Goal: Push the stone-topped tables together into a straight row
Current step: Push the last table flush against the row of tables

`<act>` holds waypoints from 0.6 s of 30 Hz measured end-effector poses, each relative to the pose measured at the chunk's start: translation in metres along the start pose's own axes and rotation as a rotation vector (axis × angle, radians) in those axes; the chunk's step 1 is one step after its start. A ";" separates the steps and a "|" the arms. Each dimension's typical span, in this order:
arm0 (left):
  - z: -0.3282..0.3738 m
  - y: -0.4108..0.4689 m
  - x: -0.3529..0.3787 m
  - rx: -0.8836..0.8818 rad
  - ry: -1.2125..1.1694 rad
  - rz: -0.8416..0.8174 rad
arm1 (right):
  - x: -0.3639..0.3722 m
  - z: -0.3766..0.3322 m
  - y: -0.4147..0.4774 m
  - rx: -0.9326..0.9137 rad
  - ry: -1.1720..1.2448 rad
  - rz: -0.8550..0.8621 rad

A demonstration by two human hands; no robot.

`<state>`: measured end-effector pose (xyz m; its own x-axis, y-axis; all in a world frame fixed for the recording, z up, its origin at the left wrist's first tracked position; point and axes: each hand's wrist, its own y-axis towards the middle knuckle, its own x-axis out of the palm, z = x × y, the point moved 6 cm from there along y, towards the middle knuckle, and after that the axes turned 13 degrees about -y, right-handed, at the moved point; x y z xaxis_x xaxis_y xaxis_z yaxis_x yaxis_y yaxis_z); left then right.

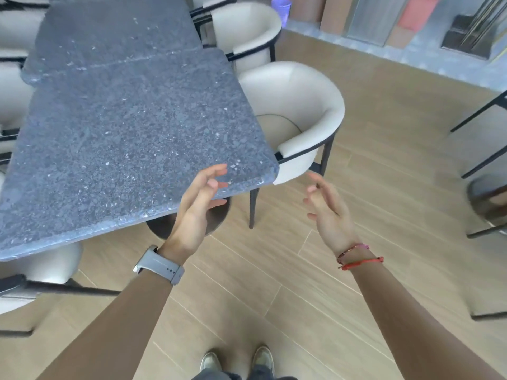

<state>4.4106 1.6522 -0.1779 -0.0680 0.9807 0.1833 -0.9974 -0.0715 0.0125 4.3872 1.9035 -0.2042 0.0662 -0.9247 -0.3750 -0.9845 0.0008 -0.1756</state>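
View from a head-worn camera looking down at a person's two bare forearms, both stretched forward. The left hand (197, 204) is raised on edge with its palm turned inward, its fingers loosely spread and slightly bent, holding nothing. Its fingertips overlap the near right corner of the nearest table in the view; whether they touch the stone cannot be told. The right hand (326, 212) mirrors it, palm inward, fingers relaxed and apart, also holding nothing. It hovers over the floor, just to the right of that corner and clear of the table. A grey watch (162, 266) sits on the left wrist and red thread bracelets (359, 257) on the right.

The near table (131, 138) fills the left middle of the view. Its top is a dark blue-grey slab flecked with pale chips, with rounded corners and a rough, chipped edge. A round dark pedestal base (216, 218) shows beneath it. The far table (115, 34), with the same top, lies beyond it, meeting it along a thin seam. Their sides do not line up: the far top sits a little to the left.

Cream tub chairs with black frames stand along the right side, one (301, 105) near the corner, another (247, 26) farther back. The floor (301, 297) is pale wood-look plank.
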 end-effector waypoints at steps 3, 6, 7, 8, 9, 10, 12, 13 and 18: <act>-0.003 0.011 0.032 -0.023 -0.025 -0.052 | -0.027 0.005 -0.001 0.052 0.076 0.029; -0.008 0.028 0.064 -0.041 -0.062 -0.110 | -0.055 0.009 0.004 0.094 0.134 0.078; -0.009 0.034 0.074 -0.047 -0.078 -0.127 | -0.063 0.012 0.008 0.103 0.145 0.095; -0.010 0.041 0.084 -0.052 -0.091 -0.145 | -0.072 0.014 0.011 0.113 0.155 0.115; -0.012 0.049 0.096 -0.056 -0.101 -0.167 | -0.082 0.018 0.017 0.126 0.164 0.139; -0.012 0.057 0.105 -0.057 -0.113 -0.183 | -0.090 0.021 0.021 0.137 0.172 0.159; -0.014 0.075 0.124 -0.067 -0.133 -0.213 | -0.105 0.025 0.033 0.153 0.190 0.195; -0.016 0.087 0.133 -0.073 -0.139 -0.232 | -0.114 0.027 0.040 0.162 0.198 0.213; -0.032 0.157 0.173 -0.072 -0.170 -0.320 | -0.148 0.029 0.093 0.188 0.205 0.285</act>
<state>4.2412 1.8165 -0.1760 0.2466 0.9069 0.3418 -0.9672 0.2525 0.0277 4.2904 2.0515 -0.1914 -0.2575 -0.9342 -0.2468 -0.9106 0.3201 -0.2616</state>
